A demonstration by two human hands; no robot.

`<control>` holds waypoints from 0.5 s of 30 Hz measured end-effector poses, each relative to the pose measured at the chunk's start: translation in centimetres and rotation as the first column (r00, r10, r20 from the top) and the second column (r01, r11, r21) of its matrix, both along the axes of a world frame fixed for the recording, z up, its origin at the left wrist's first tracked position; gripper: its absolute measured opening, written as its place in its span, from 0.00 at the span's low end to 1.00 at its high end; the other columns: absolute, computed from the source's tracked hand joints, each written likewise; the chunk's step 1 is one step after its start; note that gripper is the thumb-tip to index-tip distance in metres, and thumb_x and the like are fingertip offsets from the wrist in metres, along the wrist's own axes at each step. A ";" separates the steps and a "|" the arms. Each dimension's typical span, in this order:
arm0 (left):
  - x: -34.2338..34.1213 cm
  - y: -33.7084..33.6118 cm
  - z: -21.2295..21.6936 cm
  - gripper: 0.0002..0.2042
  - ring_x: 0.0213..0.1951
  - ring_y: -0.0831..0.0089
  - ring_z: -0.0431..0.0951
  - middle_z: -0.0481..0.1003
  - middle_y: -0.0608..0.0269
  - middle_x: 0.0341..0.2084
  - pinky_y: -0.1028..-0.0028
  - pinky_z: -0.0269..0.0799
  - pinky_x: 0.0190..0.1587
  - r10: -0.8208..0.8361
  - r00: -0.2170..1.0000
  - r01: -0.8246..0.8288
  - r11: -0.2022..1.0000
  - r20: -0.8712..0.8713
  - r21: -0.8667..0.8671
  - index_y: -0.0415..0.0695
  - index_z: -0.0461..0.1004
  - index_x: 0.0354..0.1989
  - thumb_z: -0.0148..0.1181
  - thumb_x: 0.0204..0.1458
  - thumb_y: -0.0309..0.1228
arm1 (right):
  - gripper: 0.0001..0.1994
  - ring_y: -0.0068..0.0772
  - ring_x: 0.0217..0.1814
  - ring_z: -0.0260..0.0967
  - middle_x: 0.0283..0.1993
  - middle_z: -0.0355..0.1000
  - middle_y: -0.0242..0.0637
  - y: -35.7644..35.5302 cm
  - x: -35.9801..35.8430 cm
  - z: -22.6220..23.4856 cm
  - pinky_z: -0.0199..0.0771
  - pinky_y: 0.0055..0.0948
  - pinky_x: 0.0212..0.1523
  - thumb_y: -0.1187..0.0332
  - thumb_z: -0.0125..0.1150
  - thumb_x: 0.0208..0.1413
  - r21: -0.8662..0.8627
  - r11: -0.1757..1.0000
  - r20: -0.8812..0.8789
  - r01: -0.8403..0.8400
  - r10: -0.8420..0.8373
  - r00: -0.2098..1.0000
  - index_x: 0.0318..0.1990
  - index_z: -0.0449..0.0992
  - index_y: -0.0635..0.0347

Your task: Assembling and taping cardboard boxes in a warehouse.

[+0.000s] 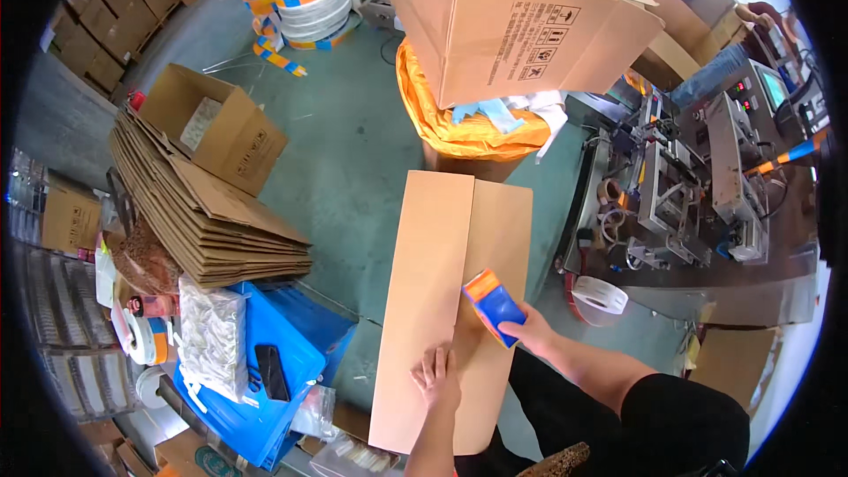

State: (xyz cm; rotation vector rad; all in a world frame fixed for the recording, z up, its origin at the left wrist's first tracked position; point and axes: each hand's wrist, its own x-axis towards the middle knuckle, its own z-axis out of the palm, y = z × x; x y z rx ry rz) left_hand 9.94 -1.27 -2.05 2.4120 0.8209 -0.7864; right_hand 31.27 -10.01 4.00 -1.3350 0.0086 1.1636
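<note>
A long brown cardboard box stands before me, its top flaps folded down and meeting along a lengthwise seam. My left hand lies on the left flap beside the seam, fingers stretched out and holding nothing. In my right hand is a small blue and orange block-shaped object, gripped at its near end. That object is over the right flap, close to the seam; whether it touches the cardboard I cannot tell. My fingers hide part of it.
Beyond the box, a large open carton rests over an orange-lined bin. At left are flattened cartons, an open box and a blue crate with a black phone. Machinery stands at right.
</note>
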 end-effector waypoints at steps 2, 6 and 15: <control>0.3 0.3 -0.9 0.26 0.64 0.56 0.32 0.37 0.69 0.64 0.43 0.25 0.59 -0.042 0.999 0.042 0.999 -0.029 0.009 0.58 0.43 0.63 0.38 0.54 0.40 | 0.23 0.22 0.39 0.66 0.38 0.68 0.33 -0.4 0.0 -0.6 0.66 0.25 0.41 0.69 0.64 0.43 -0.193 0.979 0.034 -0.069 0.077 0.996 0.47 0.65 0.64; 0.9 0.9 -1.3 0.26 0.64 0.56 0.31 0.36 0.70 0.64 0.43 0.25 0.59 -0.069 0.996 0.067 0.997 -0.052 -0.027 0.58 0.42 0.63 0.37 0.54 0.38 | 0.24 0.21 0.39 0.66 0.38 0.68 0.33 -0.8 1.5 -0.7 0.66 0.24 0.41 0.70 0.65 0.42 -0.188 0.978 -0.047 -0.090 0.083 0.995 0.48 0.64 0.65; 0.5 0.6 -3.9 0.25 0.64 0.56 0.34 0.39 0.72 0.64 0.41 0.28 0.58 -0.050 0.999 0.050 0.999 -0.008 -0.017 0.57 0.45 0.62 0.36 0.54 0.40 | 0.27 0.24 0.49 0.63 0.48 0.66 0.35 -2.2 1.9 0.4 0.62 0.26 0.51 0.75 0.60 0.46 0.014 0.949 -0.326 -0.315 0.302 0.896 0.55 0.59 0.63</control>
